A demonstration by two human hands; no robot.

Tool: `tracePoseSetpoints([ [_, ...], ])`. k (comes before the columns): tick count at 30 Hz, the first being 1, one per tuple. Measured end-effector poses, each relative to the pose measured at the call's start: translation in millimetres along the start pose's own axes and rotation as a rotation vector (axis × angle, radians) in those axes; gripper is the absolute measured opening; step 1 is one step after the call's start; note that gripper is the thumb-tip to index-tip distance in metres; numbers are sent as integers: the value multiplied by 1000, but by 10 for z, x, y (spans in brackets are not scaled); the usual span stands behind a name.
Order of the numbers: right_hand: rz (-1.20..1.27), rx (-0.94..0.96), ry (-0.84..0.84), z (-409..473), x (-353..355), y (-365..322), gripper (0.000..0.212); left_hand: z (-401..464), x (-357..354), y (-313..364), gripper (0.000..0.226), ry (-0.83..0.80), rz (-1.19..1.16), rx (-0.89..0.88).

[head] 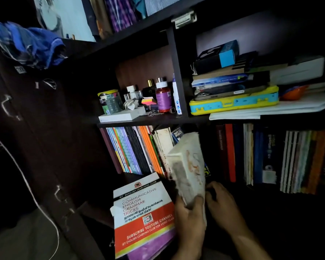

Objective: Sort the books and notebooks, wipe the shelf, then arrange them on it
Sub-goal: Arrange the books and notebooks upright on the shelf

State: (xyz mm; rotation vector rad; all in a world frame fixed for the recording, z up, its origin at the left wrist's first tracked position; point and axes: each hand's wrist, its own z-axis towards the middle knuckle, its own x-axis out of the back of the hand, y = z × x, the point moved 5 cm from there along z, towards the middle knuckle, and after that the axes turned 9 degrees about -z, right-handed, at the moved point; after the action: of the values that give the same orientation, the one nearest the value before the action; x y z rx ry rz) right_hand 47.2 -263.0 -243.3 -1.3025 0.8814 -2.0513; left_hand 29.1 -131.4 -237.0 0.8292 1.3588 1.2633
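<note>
Here, a dark wooden shelf unit (178,72) fills the dim view, its boards nearly black. Lower shelf: a row of thin notebooks (131,151) stands leaning on the left, a second row of books (251,154) stands upright on the right, with an open gap between the two rows. In that gap a thick worn white book (188,166) is held tilted, its top just below the board above. The left hand (190,220) grips its lower end, thumb curled over the cover. The right hand (221,201) is just beside the book's bottom edge with fingers bent; whether it touches or holds the book cannot be told. A grammar book (144,214) with a red band lies slanted at lower left, just beside the left hand, its bottom corner cut off by the frame.

Upper shelf, left bay: bottles, a printed tin (109,101) and small items crowd a white block. Right bay: a yellow and blue case (233,103) on loose papers, with flat books and a dark box stacked on it. Blue cloth (26,44) hangs over the cupboard top at far left; a white cable (26,182) runs down its door.

The lower shelf floor and right corner are lost in shadow; most spine titles are unreadable. Both forearms leave the frame at the bottom.
</note>
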Motion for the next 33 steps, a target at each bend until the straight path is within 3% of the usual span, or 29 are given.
tracePoseSetpoints([
  [7,47,12,-68,11,-39,-43,20,264,46,150,35,92,-196,49],
  [12,-368,68,-163,69,-111,-156,32,391,142,229,37,-9,-177,50],
  [15,-404,71,-212,386,-18,-255,26,490,114,213,55,-116,-135,58],
  [18,-538,98,-138,716,19,-409,24,478,138,109,66,-113,-85,35],
  [21,-321,117,-76,819,-225,-380,24,480,187,-24,78,-56,-66,10],
  [23,-160,139,-113,842,-363,-307,36,543,197,-55,87,-26,-72,-5],
  [28,-262,189,-191,877,-550,-245,77,585,260,-50,76,82,-194,1],
  [33,-84,126,-93,833,-570,-286,92,512,242,-5,90,21,-192,-31],
])
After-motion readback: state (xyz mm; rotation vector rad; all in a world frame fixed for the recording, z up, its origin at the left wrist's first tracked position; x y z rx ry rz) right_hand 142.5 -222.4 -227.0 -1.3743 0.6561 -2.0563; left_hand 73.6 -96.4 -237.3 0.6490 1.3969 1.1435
